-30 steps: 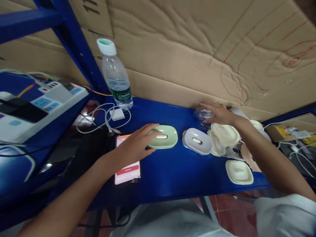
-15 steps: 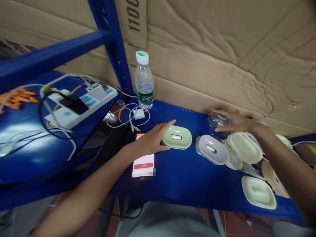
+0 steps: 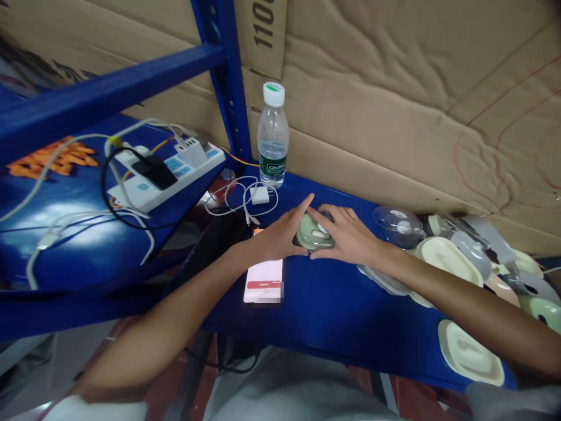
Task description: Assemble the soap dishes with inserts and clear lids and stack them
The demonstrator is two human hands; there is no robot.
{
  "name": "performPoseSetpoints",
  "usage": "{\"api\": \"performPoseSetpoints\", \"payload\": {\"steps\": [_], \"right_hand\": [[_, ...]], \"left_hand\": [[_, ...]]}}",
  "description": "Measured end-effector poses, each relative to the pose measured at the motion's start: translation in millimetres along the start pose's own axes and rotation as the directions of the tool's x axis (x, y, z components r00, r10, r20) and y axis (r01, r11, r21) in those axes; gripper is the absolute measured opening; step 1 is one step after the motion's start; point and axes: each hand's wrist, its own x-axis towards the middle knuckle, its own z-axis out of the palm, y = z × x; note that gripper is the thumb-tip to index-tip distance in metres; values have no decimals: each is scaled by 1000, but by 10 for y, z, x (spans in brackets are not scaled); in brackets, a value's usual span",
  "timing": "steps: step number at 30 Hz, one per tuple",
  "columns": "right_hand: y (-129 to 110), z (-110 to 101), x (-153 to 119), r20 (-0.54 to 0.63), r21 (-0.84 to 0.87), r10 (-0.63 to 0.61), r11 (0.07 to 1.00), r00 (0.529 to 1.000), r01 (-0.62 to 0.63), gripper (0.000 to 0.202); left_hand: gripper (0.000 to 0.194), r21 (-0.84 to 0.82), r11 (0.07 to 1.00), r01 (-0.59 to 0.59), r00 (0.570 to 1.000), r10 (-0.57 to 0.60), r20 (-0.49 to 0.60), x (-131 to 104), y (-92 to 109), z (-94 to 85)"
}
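Note:
A green oval dish (image 3: 312,237) lies on the blue table between my hands, with a clear cover over it, partly hidden by the fingers. My left hand (image 3: 287,233) is curved round the dish's left side, thumb and fingers spread. From the right, my right hand (image 3: 346,234) grips the clear cover with bent fingers. A grey dish (image 3: 388,282) is partly behind my right forearm. Beyond that forearm sit clear covers (image 3: 397,227) and a cream dish (image 3: 451,260).
A phone (image 3: 264,280) lies left of the dish. Behind it are a white charger (image 3: 260,195) with cable and a water bottle (image 3: 273,140). A power strip (image 3: 166,178) is at left. Another cream dish (image 3: 471,352) sits near the front right edge.
My right hand has moved left from the clear covers to the green dish, bringing a clear cover onto it. My left hand stays beside the dish. The view has shifted somewhat.

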Motion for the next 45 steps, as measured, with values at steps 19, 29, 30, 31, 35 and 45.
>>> {"api": "performPoseSetpoints", "payload": {"steps": [19,29,30,31,35,45], "right_hand": [[-94,143,-103,31,102,155,982,987,-157,110],[-42,91,-170,39,42,66,997,997,-68,113],[-50,70,-154,48,36,44,998,998,-46,112],[-59,55,-138,53,29,31,999,998,-33,111],[-105,58,-113,35,13,105,994,994,-106,112],[-94,153,-62,46,99,149,983,988,-153,120]], "left_hand": [[111,34,997,63,997,-64,35,-20,115,-28],[112,77,997,25,999,-28,34,-30,91,-20],[112,72,997,22,999,-24,31,-28,90,-17],[111,66,998,12,1000,-14,28,-26,86,-13],[109,64,998,-14,1000,13,16,-28,69,-4],[99,58,998,-37,999,37,8,-45,177,-48]]}}
